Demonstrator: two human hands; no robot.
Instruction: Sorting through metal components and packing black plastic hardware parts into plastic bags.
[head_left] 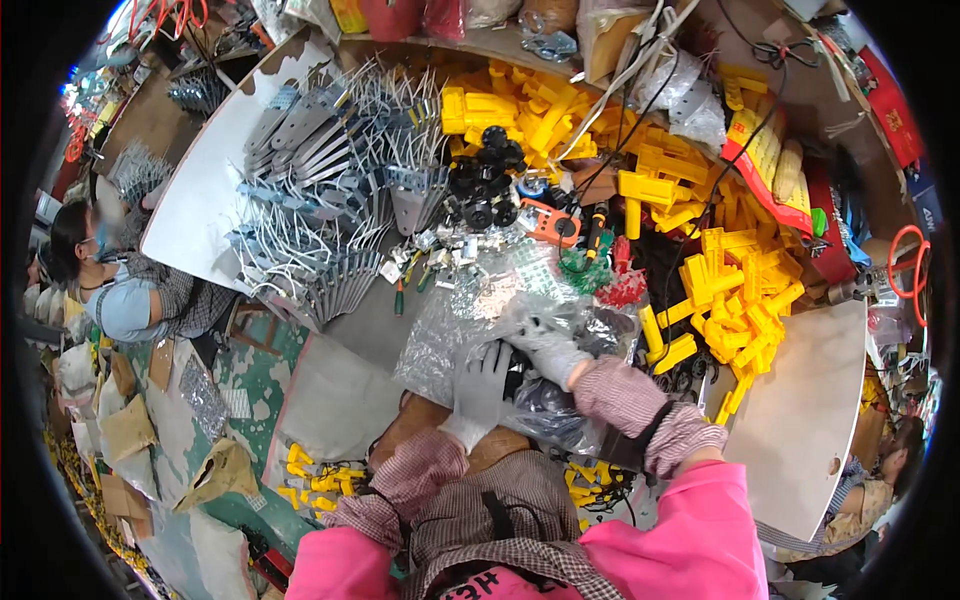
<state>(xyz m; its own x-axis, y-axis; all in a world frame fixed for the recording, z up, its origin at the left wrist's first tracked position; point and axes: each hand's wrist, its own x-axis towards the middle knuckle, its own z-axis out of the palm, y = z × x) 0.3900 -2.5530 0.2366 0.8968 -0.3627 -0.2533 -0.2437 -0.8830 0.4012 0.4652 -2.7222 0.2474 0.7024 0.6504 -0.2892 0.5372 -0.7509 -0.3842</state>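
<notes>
Both my hands wear pale grey work gloves and meet over clear plastic bags in front of my lap. My left hand (480, 388) lies with its fingers stretched out, beside dark parts inside a bag. Just right of it, my right hand (550, 350) grips the crinkled film of a clear plastic bag (530, 312); its fingertips are partly hidden by glare and film. A second clear bag holding dark, cable-like parts (560, 415) sits below my right wrist. Another stretch of clear plastic sheet (430, 345) spreads out left of my hands.
Metal plates with white wires (320, 190) are heaped at the left. Yellow plastic housings (730, 290) pile up at the right. Black round parts (485, 180), an orange meter (550, 222) and a screwdriver (399, 298) lie beyond my hands. A person (120, 280) sits at the far left.
</notes>
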